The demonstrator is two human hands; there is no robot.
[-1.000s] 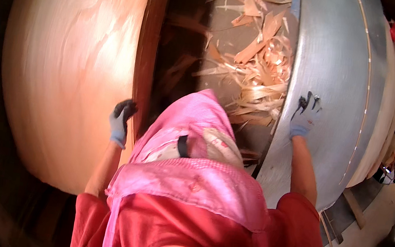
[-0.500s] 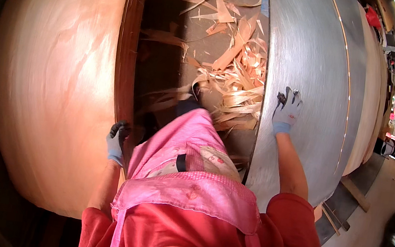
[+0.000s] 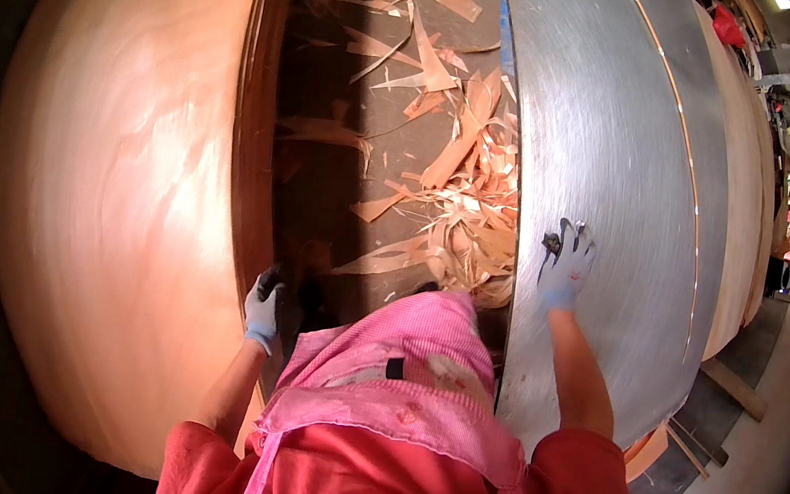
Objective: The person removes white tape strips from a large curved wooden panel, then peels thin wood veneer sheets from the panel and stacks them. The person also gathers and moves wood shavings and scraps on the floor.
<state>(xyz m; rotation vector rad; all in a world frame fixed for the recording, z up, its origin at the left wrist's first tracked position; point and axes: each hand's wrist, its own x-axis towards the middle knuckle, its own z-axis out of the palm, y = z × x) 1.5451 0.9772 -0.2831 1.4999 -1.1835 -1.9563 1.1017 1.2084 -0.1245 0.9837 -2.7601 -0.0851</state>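
My left hand, in a pale glove with dark fingertips, is curled at the inner edge of a stack of wood sheets. Whatever lies inside its fingers is hidden. On the right, my right hand rests on a broad grey metal-looking sheet, its gloved fingers spread and pointing away from me. The dark patch at its thumb side is too small to make out clearly. A thin copper-coloured strip runs lengthwise along the grey surface, right of this hand.
Between the two stacks, wood veneer scraps lie heaped on the dark floor. Pale wood sheets stand beyond the grey sheet. Wooden bars stick out at the lower right. A red item is at the far right.
The scraps and stacks have shifted lower in the picture. My left hand has come right and nearer to me, along the wood edge. My right hand sits lower, still on the grey sheet.
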